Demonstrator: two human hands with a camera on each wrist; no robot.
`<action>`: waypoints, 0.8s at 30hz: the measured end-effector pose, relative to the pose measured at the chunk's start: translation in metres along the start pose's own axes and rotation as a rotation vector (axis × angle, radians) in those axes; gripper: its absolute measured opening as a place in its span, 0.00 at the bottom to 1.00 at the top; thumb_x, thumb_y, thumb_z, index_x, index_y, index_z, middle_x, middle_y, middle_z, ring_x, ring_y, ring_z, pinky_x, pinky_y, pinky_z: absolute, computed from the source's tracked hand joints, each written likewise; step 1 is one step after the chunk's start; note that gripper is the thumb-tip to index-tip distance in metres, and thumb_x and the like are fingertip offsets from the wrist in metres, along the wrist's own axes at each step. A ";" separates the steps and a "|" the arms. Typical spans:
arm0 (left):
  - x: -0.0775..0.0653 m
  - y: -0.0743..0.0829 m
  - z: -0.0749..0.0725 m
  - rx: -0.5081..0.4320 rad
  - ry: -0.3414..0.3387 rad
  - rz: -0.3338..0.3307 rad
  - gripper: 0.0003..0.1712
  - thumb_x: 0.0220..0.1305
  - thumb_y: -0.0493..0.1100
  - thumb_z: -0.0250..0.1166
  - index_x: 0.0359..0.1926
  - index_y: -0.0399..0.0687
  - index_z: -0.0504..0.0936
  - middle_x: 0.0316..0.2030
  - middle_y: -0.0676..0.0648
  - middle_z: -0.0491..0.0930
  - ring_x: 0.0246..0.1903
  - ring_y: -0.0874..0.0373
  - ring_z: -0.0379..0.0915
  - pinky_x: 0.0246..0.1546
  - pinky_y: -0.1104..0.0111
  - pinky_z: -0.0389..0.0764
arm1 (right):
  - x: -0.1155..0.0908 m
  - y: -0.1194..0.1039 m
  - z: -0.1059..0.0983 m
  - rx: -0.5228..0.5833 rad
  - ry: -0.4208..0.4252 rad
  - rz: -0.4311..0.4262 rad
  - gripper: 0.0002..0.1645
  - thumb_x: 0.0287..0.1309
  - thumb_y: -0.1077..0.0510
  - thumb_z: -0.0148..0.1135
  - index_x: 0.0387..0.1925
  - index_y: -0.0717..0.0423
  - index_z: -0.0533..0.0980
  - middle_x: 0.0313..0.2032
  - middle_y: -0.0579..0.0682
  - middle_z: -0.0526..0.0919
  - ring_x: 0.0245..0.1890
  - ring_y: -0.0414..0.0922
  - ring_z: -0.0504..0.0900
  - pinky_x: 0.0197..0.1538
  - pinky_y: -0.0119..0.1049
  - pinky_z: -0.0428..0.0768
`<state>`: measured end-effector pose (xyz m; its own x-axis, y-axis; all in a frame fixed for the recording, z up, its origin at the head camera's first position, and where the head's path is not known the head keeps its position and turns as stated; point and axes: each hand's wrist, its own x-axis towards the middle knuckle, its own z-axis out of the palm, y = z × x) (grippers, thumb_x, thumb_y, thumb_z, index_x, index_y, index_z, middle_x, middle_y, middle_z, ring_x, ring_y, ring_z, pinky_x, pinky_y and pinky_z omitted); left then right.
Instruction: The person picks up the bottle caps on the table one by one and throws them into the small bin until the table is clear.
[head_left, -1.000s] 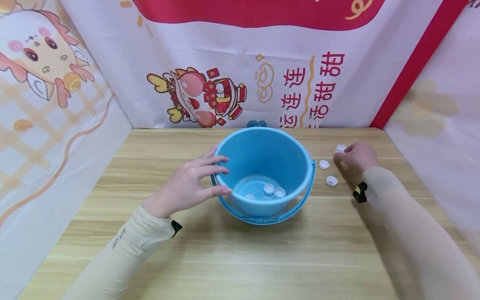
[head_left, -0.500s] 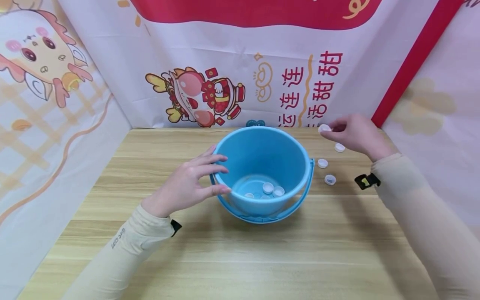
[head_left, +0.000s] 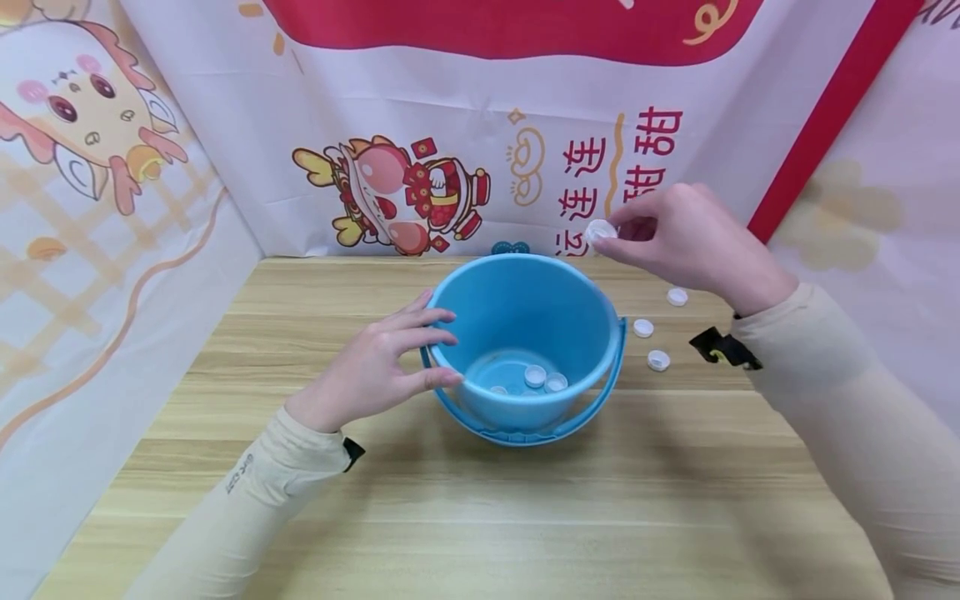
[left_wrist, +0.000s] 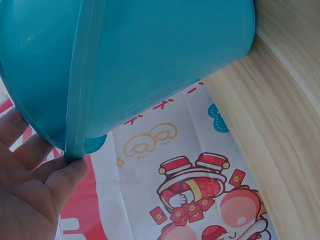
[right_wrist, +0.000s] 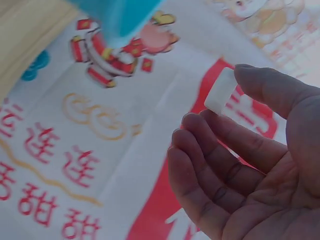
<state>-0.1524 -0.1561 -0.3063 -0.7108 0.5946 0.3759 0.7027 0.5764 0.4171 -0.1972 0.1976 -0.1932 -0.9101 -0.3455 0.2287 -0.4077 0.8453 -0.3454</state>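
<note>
A light blue bucket (head_left: 525, 308) with a handle stands upright on the wooden table. My left hand (head_left: 367, 367) holds its left rim, fingers at the inside and thumb along the edge; the left wrist view shows the thumb (left_wrist: 71, 175) against the rim. Between the thumb and forefinger of my right hand (head_left: 693, 242) is a white bottle cap (head_left: 600, 232), raised above the bucket's back right rim. The same cap (right_wrist: 221, 91) appears edge-on in the right wrist view. Several white caps (head_left: 535, 377) lie on the bucket's floor.
Three more white caps lie on the table right of the bucket: one far back (head_left: 677, 297), a middle cap (head_left: 643, 328) and a nearer cap (head_left: 658, 360). A printed cloth (head_left: 247, 167) hangs behind the table and along both sides. The bucket's handle (head_left: 517, 438) hangs down in front.
My right hand has picked up a cap from the table's back right, lifted it and carried it left toward the bucket. The left hand stays at the rim.
</note>
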 end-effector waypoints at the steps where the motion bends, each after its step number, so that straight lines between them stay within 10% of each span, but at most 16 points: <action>1: 0.000 0.000 0.000 -0.002 -0.001 -0.001 0.28 0.58 0.58 0.72 0.54 0.48 0.85 0.64 0.46 0.74 0.73 0.48 0.52 0.58 0.48 0.73 | 0.000 -0.005 -0.002 -0.004 0.013 -0.028 0.27 0.57 0.43 0.71 0.51 0.56 0.83 0.40 0.55 0.86 0.34 0.50 0.84 0.35 0.43 0.85; 24: 0.000 0.000 0.000 -0.001 -0.015 -0.026 0.29 0.58 0.60 0.71 0.54 0.49 0.85 0.65 0.47 0.73 0.73 0.48 0.52 0.58 0.47 0.73 | 0.018 -0.056 -0.004 -0.012 -0.039 -0.153 0.25 0.56 0.45 0.72 0.52 0.53 0.83 0.39 0.51 0.87 0.34 0.45 0.84 0.39 0.41 0.85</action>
<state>-0.1524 -0.1563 -0.3058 -0.7285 0.5874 0.3523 0.6837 0.5916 0.4273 -0.1904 0.1459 -0.1658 -0.8398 -0.4858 0.2422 -0.5410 0.7863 -0.2986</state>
